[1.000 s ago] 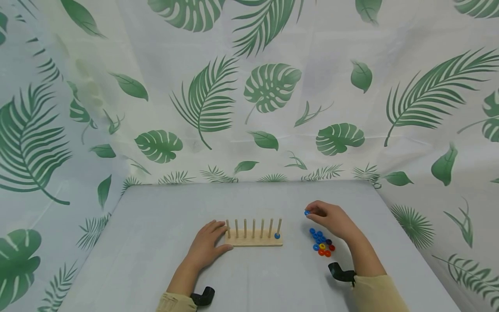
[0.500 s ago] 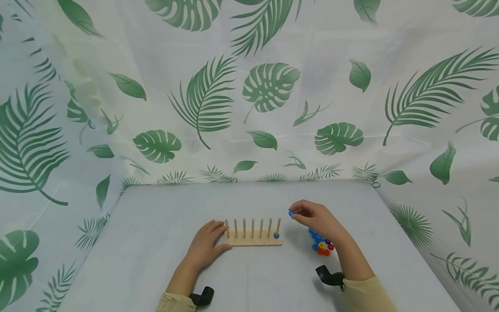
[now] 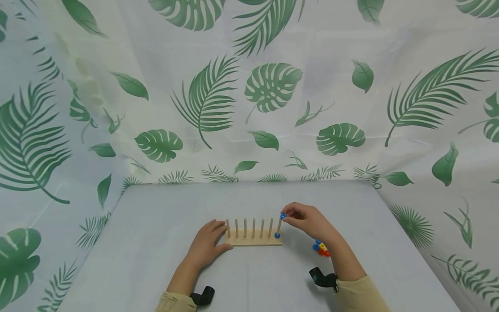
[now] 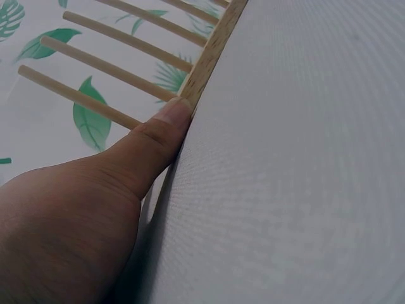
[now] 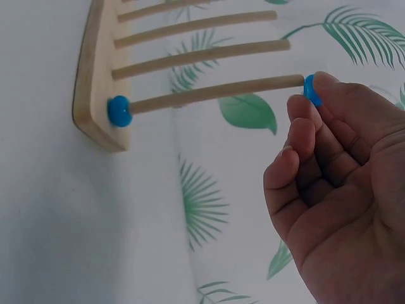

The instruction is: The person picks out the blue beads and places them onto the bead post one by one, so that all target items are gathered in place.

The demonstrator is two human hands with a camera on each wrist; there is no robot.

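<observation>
"On the bench (image 3: 163, 208), how's the rack (image 3: 253, 243)?"
"Left hand (image 3: 204, 243) spread against its end, six pegs (image 3: 254, 228) bare."
"Right hand's grip (image 3: 309, 220)?"
"Pinches a blue bead (image 5: 309, 90) at the seventh peg's (image 5: 215, 92) tip; loose pile (image 3: 322, 246) unthreaded, one bead (image 3: 277, 235) seated below."

Curtained-off booth, type of building not identifiable: white sheeting (image 3: 280, 138) with green leaf print, hung at nine, twelve and three o'clock around a pale worktop (image 3: 163, 208).
</observation>
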